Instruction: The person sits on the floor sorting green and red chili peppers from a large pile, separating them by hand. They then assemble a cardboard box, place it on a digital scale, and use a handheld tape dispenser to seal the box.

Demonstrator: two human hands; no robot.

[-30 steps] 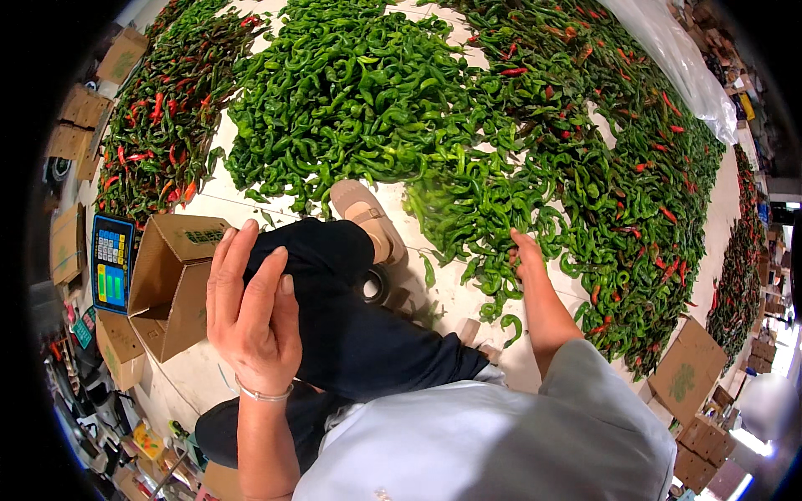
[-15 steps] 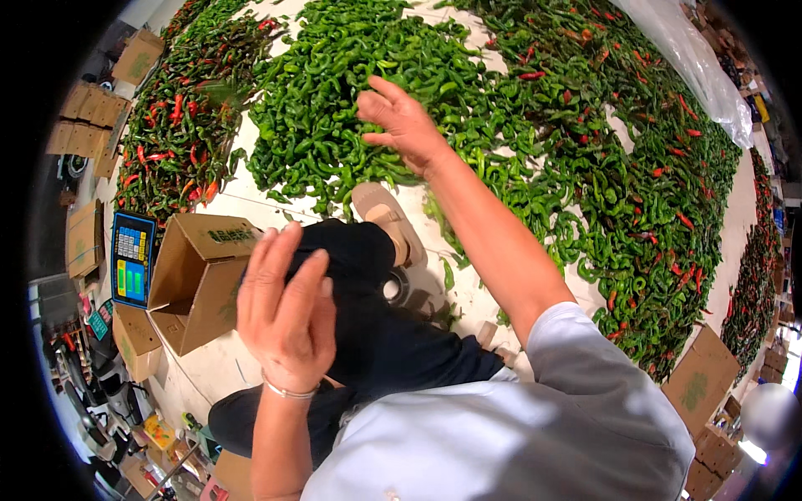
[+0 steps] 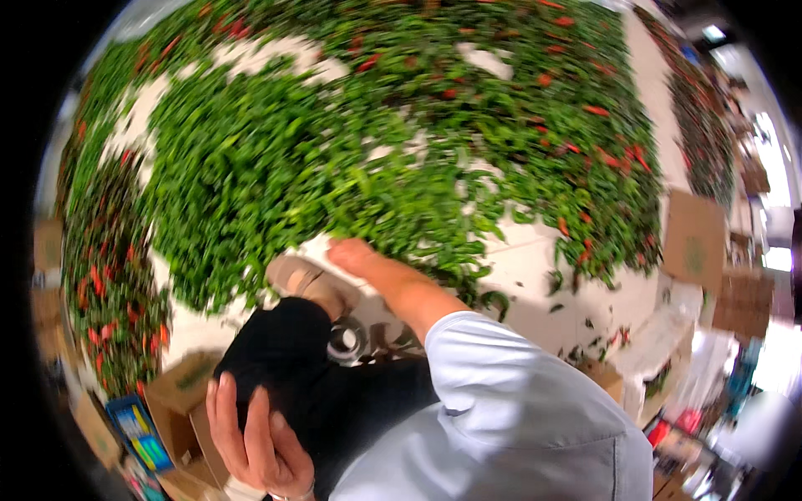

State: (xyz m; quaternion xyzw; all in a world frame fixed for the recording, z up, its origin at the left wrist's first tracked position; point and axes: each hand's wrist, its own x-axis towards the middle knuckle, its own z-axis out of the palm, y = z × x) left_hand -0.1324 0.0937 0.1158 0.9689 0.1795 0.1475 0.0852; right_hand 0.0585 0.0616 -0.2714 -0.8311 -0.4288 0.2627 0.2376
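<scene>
Green peppers (image 3: pixel 242 159) lie in a broad heap on the pale floor in front of me, blurred by motion. My right hand (image 3: pixel 352 255) is low at the near edge of this heap, beside my sandalled foot (image 3: pixel 305 280). Its fingers are hidden and smeared, so whether it grips a pepper does not show. At the lower left my left hand (image 3: pixel 259 442) is raised with its fingers apart and nothing in it. It is nearest to an open cardboard box (image 3: pixel 180 397).
A scale display (image 3: pixel 140 432) stands left of the box. Darker peppers mixed with red ones (image 3: pixel 104 292) lie along the left, and more (image 3: pixel 597 150) spread to the right. A roll of tape (image 3: pixel 346 340) is by my foot. Cardboard (image 3: pixel 693 242) stands at the right.
My view has swung to the right. My right hand has come from over the heap down to its near edge by my foot. My left hand stays open.
</scene>
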